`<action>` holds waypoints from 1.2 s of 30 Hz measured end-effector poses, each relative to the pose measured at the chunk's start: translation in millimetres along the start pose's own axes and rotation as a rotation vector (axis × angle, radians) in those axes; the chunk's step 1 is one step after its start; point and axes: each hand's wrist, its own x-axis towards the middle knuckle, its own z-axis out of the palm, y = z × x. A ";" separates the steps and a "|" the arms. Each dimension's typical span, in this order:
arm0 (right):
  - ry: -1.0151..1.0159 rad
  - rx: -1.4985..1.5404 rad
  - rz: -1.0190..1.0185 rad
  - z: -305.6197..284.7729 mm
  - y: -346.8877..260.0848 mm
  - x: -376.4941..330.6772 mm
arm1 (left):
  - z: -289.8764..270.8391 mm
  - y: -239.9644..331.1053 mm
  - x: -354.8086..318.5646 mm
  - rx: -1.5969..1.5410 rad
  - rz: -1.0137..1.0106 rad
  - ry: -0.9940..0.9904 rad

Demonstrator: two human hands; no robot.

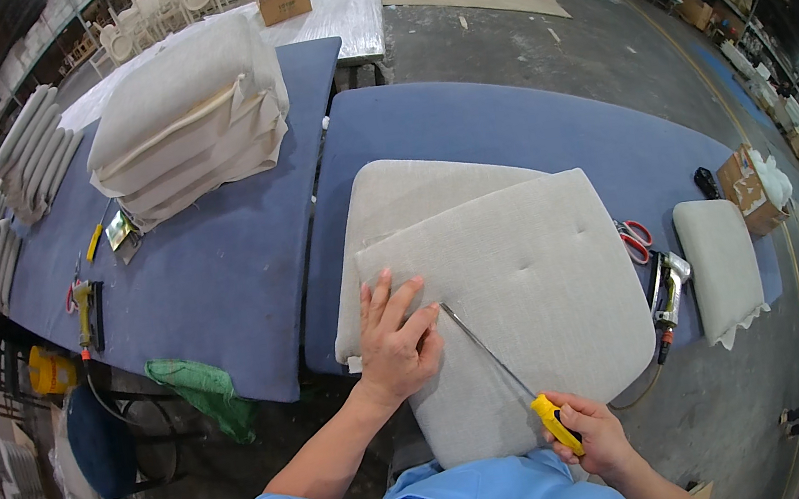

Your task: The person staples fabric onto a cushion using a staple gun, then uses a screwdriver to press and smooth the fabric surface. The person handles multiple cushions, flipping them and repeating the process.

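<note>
A light grey upholstered seat cushion [517, 295] lies near me with its lower edge against my shirt. It partly covers a second grey cushion [411, 182] underneath. My left hand [397, 339] rests on the upper cushion's left side, fingers spread and holding nothing. My right hand [592, 434] is closed round the yellow and black handle of a screwdriver [556, 423]. Its long thin shaft slants up and left over the cushion. The tip touches or hovers at the fabric by my left thumb; I cannot tell which. Small dimples mark the cushion's right half.
Red-handled scissors [635, 241] and a staple gun [669, 290] lie right of the cushions. Beyond are another cushion [721, 268] and a cardboard box [753, 193]. On the left blue table [232, 282] stand stacked cushions [188, 96] and another staple gun [88, 316] with a hose.
</note>
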 end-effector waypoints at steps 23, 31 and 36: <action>-0.044 -0.015 0.031 -0.6 -12.6 6.7 | -1.0 5.3 -1.1 0.042 0.002 0.031; 0.173 -1.285 -0.754 11.3 -18.7 1.8 | -4.7 11.6 3.1 0.113 0.013 -0.021; 0.015 -0.497 -0.152 13.6 -23.4 5.8 | -4.8 10.4 3.7 0.154 0.039 -0.056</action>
